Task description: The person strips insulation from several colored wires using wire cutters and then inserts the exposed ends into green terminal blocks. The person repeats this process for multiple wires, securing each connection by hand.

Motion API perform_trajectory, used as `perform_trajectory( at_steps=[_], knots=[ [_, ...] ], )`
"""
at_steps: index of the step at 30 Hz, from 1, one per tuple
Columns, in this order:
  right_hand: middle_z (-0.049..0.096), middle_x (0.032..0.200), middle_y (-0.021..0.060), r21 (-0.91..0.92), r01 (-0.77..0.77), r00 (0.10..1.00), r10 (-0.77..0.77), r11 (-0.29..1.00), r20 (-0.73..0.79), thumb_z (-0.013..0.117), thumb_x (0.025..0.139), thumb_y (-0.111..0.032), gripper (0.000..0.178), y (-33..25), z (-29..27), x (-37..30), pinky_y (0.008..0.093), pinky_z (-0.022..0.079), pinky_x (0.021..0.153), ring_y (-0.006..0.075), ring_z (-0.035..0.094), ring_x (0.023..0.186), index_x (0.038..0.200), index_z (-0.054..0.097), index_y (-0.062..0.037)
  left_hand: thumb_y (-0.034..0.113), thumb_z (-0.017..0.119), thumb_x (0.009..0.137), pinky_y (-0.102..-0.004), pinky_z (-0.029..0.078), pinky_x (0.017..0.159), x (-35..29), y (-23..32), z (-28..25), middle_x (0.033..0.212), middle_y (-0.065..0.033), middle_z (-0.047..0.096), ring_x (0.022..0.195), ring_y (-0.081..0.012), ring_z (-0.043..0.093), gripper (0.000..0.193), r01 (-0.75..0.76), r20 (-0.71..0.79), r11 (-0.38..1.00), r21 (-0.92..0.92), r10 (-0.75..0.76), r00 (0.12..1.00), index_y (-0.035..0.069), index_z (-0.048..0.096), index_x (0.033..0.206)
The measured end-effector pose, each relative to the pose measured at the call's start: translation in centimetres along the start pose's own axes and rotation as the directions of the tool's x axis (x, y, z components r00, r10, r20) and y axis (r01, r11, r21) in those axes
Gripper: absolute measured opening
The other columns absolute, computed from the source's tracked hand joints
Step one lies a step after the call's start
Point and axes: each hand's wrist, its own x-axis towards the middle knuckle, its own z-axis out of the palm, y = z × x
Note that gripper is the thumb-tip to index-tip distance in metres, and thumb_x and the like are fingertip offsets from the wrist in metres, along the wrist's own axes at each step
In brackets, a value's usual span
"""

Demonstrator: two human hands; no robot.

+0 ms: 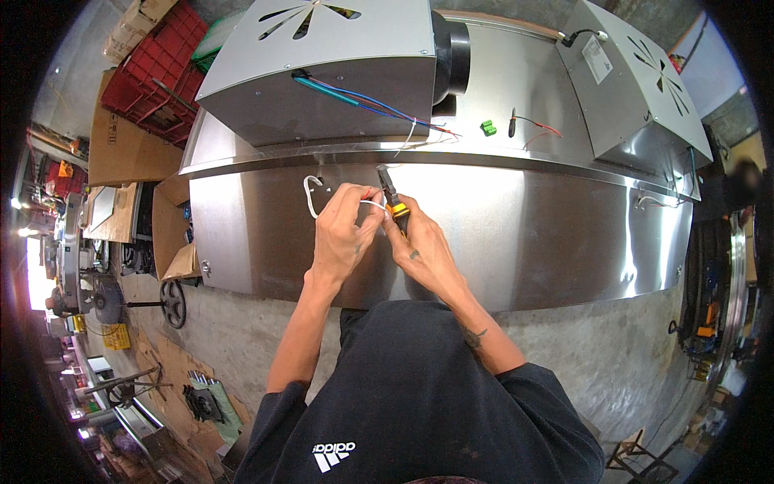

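A white cable [307,196] comes out near a small dark opening in the front steel panel and loops over to my hands. My left hand [343,230] is closed, thumb and fingertips pinching this cable near its end. My right hand [426,250] is wrapped round pliers [389,187] with dark jaws and yellow-and-black handles; the jaws point up and away from me. Its fingertips are also close to the cable end, and whether they touch it is hard to tell. Beyond the ridge, blue and red wires [367,103] leave a grey metal box [330,97], bundled by a white tie [411,133].
The brushed steel panel [516,234] spans the area before me. On it beyond the ridge lie green connectors [488,127] and a small black-handled tool [512,125] by red wires. A second vented box [637,81] stands right; red crates [157,73] and cardboard boxes [125,145] are left.
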Motion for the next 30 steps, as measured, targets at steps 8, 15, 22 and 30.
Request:
perform_trajectory(
  at_steps=[8, 15, 22, 30],
  knots=[
    [0.072, 0.108, 0.0376, 0.072, -0.076, 0.995, 0.071, 0.994, 0.068, 0.061, 0.108, -0.017, 0.044, -0.9, -0.6, 0.0, 0.0544, 0.057, 0.084, 0.0512, 0.074, 0.097, 0.139, 0.053, 0.0130, -0.002, 0.081, 0.089, -0.0391, 0.060, 0.077, 0.0, 0.3, -0.1, 0.101, -0.0164, 0.072, 0.089, -0.0316, 0.075, 0.023, 0.013, 0.023, 1.000, 0.014, -0.014, 1.000, -0.003, 0.067, 0.108],
    [0.072, 0.106, 0.0382, 0.121, -0.098, 0.993, 0.089, 0.988, 0.079, 0.062, 0.107, -0.016, 0.042, -0.9, -0.6, 0.1, 0.0531, 0.058, 0.082, 0.0504, 0.075, 0.096, 0.136, 0.055, 0.0133, 0.000, 0.079, 0.093, -0.0367, 0.057, 0.076, 0.1, 0.2, 0.0, 0.099, -0.0137, 0.073, 0.085, -0.0270, 0.073, 0.017, 0.017, 0.005, 1.000, -0.001, -0.017, 1.000, -0.002, 0.071, 0.107],
    [0.071, 0.082, 0.0196, 0.008, -0.037, 0.999, 0.037, 0.999, -0.014, 0.066, 0.106, -0.015, 0.034, 0.6, 0.2, 0.1, 0.0426, 0.055, 0.066, 0.0296, 0.073, 0.071, 0.129, 0.057, 0.0074, -0.001, 0.080, 0.089, -0.0394, 0.060, 0.082, 0.1, 0.5, 0.0, 0.104, -0.0170, 0.073, 0.094, -0.0325, 0.075, 0.026, 0.020, 0.041, 1.000, -0.019, -0.019, 0.999, -0.004, 0.068, 0.112],
    [0.069, 0.077, 0.0185, 0.037, 0.009, 0.999, -0.007, 0.999, -0.039, 0.065, 0.106, -0.015, 0.032, 1.2, 0.6, 0.1, 0.0424, 0.053, 0.062, 0.0296, 0.070, 0.066, 0.128, 0.058, 0.0074, 0.002, 0.080, 0.092, -0.0390, 0.060, 0.075, 0.3, 0.1, 0.2, 0.099, -0.0166, 0.074, 0.086, -0.0311, 0.075, 0.018, -0.032, 0.006, 0.999, -0.013, 0.032, 0.999, -0.003, 0.071, 0.108]
  ],
)
